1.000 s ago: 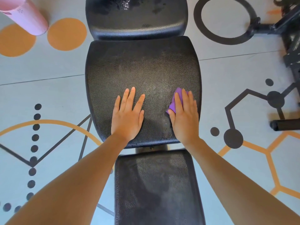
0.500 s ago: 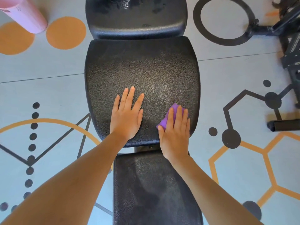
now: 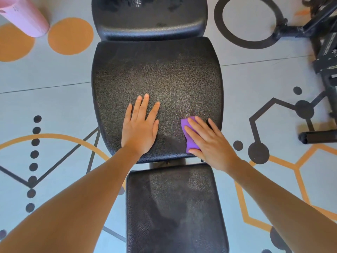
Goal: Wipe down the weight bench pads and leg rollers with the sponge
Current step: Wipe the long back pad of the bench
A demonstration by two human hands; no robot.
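Observation:
The black weight bench shows three pads: a wide middle pad (image 3: 156,75), a far pad (image 3: 149,17) with wet patches, and a narrower near pad (image 3: 175,207). My left hand (image 3: 139,128) lies flat, fingers spread, on the middle pad's near left part. My right hand (image 3: 209,141) presses a purple sponge (image 3: 189,136) onto the near right corner of the same pad; my fingers cover most of the sponge. No leg rollers are visible.
A pink cylinder (image 3: 25,17) lies on the floor at the far left. Black gym equipment frames (image 3: 326,42) and a black bar end (image 3: 317,136) stand at the right. The grey floor (image 3: 54,84) carries orange and black painted patterns.
My right hand slid the sponge from the pad's right edge toward me and left, then back right to the near right corner, turning its fingers leftward. My left hand stayed put.

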